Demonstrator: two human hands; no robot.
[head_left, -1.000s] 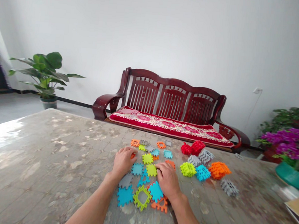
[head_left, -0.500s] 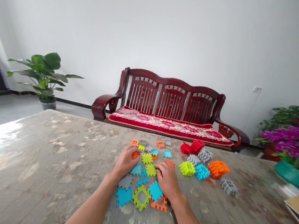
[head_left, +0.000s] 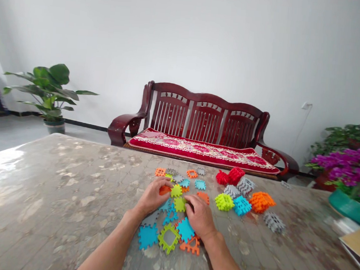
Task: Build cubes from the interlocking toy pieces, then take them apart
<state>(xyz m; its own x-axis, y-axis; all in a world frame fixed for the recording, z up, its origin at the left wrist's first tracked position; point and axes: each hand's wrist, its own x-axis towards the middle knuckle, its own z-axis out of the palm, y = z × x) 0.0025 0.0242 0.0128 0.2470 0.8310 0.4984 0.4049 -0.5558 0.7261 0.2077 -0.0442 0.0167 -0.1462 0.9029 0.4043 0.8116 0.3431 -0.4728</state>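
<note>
My left hand [head_left: 156, 194] is over the left side of the spread tiles, thumb and fingers apart. Its fingertips reach the left edge of a yellow-green interlocking tile [head_left: 177, 190], and an orange tile [head_left: 164, 190] shows beneath the fingers. Just below, another yellow-green interlocking tile [head_left: 180, 204] has its right edge at the thumb and fingers of my right hand [head_left: 200, 216], which look closed on it. Nearer me lie a blue square tile [head_left: 148, 236], a yellow-green frame tile [head_left: 169, 238], a tilted blue tile [head_left: 185, 229] and an orange tile with a cut-out [head_left: 191, 246].
Stacked tiles in yellow-green [head_left: 224, 202], blue [head_left: 242, 206], orange [head_left: 261, 202], grey [head_left: 274, 222] and red [head_left: 236, 175] stand on the right of the patterned table [head_left: 50, 207]. Purple flowers [head_left: 350, 166] are at the right edge. A wooden bench [head_left: 205, 116] stands behind.
My left hand has shifted slightly right, from above the orange tile to the edge of the upper yellow-green tile. My right hand stays near the lower one. The view has turned slightly.
</note>
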